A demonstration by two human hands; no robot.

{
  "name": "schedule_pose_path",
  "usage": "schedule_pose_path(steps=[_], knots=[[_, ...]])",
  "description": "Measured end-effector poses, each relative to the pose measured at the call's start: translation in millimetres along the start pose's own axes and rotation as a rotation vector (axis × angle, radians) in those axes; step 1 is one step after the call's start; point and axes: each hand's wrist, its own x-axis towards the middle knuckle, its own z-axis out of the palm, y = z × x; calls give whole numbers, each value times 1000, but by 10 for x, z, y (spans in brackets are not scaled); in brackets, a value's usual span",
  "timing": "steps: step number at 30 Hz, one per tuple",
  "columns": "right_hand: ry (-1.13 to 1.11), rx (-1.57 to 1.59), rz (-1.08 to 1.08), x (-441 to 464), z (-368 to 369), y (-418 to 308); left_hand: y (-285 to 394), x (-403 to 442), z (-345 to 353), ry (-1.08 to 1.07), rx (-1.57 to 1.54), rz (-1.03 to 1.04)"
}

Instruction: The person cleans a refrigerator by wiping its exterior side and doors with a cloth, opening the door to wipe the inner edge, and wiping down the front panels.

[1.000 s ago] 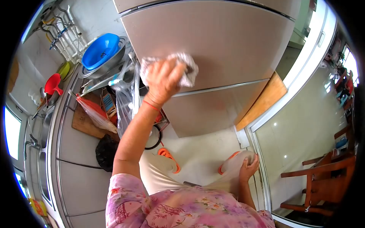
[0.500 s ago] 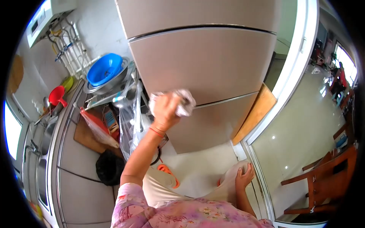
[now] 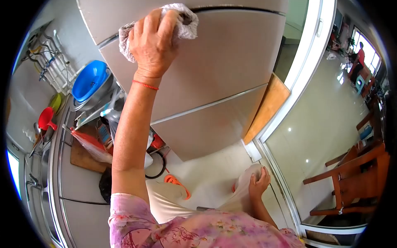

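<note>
My left hand (image 3: 154, 41), with a red cord round its wrist, is closed on a crumpled whitish cloth (image 3: 186, 25). It presses the cloth against the beige fridge front (image 3: 223, 53), at the gap between the top and middle doors. Part of the cloth sticks out on either side of the fingers, and the palm is hidden. My right hand (image 3: 258, 184) rests on my right knee, holding nothing, its fingers apart.
Left of the fridge are a blue basin (image 3: 89, 80), a red ladle (image 3: 46, 118), plastic bags and a counter with a sink. A wooden board (image 3: 269, 111) leans beside the door frame. Wooden chairs (image 3: 359, 182) and a distant person (image 3: 360, 58) are at right.
My left hand has moved up the fridge with the cloth, from the lower door gap to the upper one. The view has shifted. My right hand stays on the knee.
</note>
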Motion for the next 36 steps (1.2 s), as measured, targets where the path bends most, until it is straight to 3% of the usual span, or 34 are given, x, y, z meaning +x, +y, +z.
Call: schedule_pose_path(steps=[11, 15, 20, 23, 24, 27, 33, 36], knots=[[-43, -45, -49, 24, 64, -56, 609, -1100, -1, -190, -95, 110], [-38, -47, -39, -4, 65, -77, 1016, -1979, -121, -498, -181, 182], [-25, -69, -39, -33, -26, 18, 1288, -2233, -198, -577, -305, 1], [-13, -72, -45, -46, -100, 100, 1229, -2094, -284, -739, -395, -78], [-10, -72, -41, -47, -111, 122, 1188, -2047, -334, -756, -509, -172], [33, -68, -54, -54, -98, 188, 1035, -1956, -546, -520, -775, -687], [45, -79, -72, -65, -85, 194, -121, -1953, -981, 315, -1145, -1467], [27, -72, -91, -43, -36, 134, -578, -2192, -899, 321, -1302, -1753]])
